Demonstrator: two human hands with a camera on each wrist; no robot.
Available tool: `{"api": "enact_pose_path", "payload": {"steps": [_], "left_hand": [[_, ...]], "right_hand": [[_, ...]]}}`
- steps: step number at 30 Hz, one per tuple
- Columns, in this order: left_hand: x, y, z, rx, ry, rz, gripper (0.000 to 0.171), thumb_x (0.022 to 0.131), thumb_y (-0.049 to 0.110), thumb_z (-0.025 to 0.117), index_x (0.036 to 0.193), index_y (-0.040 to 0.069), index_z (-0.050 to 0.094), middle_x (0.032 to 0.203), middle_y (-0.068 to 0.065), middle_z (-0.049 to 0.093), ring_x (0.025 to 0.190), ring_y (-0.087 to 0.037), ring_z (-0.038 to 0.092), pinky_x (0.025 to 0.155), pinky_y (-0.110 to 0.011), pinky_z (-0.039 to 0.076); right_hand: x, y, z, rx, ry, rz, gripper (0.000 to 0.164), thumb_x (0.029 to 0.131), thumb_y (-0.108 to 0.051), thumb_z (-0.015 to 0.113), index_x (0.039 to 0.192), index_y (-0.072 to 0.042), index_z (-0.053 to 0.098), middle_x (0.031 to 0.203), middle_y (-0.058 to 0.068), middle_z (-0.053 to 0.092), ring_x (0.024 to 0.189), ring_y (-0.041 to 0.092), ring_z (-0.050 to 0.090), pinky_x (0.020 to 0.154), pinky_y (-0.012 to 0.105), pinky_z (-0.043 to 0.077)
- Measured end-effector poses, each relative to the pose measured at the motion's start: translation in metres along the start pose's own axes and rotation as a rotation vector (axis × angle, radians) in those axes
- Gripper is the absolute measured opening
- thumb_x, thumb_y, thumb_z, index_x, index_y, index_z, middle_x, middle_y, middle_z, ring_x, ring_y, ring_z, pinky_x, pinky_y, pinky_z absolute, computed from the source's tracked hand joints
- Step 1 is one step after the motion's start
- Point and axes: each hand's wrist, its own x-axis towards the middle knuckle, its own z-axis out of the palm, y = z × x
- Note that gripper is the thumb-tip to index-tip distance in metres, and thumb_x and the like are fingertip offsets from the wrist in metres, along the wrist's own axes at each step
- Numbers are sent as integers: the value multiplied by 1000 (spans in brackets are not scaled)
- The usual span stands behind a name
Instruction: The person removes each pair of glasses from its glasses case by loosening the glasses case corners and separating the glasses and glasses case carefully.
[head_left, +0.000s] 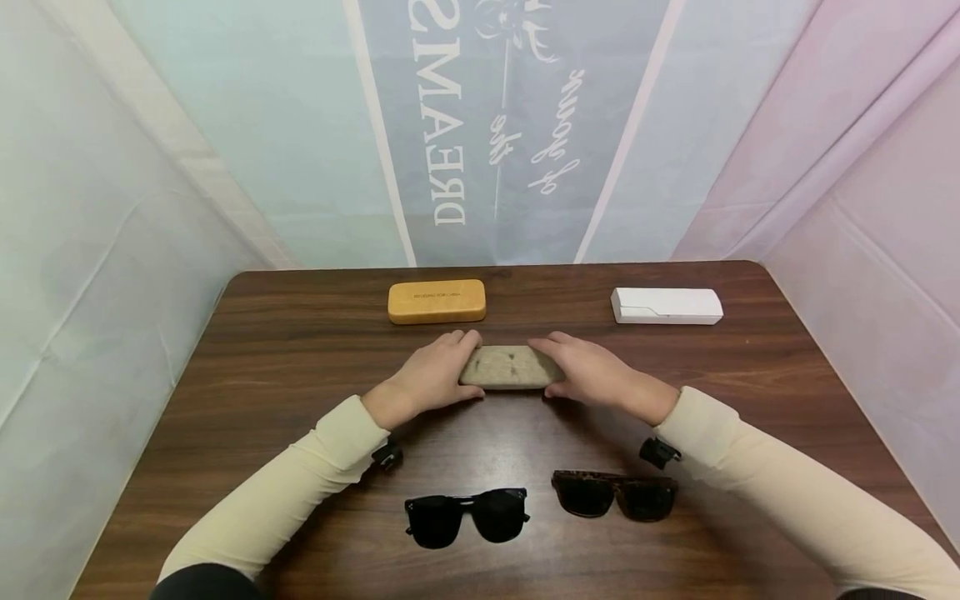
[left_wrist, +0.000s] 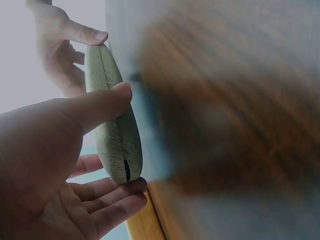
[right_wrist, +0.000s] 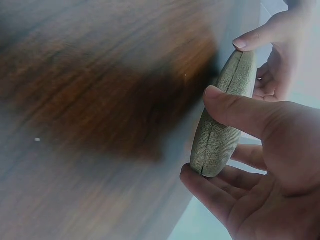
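Note:
Between both hands is a beige-green, fabric-textured glasses case [head_left: 512, 367], with a seam running along its side in both wrist views. My left hand [head_left: 435, 372] grips its left end, thumb on the near side and fingers round the far side. At the opposite end my right hand [head_left: 596, 372] grips it the same way. In the left wrist view the case [left_wrist: 117, 145] shows a small dark gap in the seam at one end. The right wrist view shows the case [right_wrist: 220, 135] with its halves together.
Behind the hands lie a yellow glasses case [head_left: 437, 302] and, farther right, a white case [head_left: 666, 307]. Nearer the body are black sunglasses [head_left: 467, 517] and tortoiseshell sunglasses [head_left: 615, 496]. The brown wooden table [head_left: 300, 333] meets hanging fabric at its back edge.

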Motion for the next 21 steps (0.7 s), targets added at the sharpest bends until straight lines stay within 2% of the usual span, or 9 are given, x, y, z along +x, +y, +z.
{"api": "enact_pose_path", "payload": {"steps": [11,21], "left_hand": [[-5,-15,-13,-11,5,-45,61,84,37,85,128,9,52,114,-9,60,105,-24,60,88,-43,53],[-16,-32,-24,-22,26,-82,63,83,34,87,129,7,52,116,-13,61,105,-27,61,89,-45,52]], "right_hand": [[21,-13,-8,-19,-21,11,77,84,-18,86,148,1,48,131,20,59,108,28,63,87,44,54],[46,-27,-9,-31,-49,15,77,87,-18,84,150,1,45,135,20,57,112,29,62,92,44,53]]}}
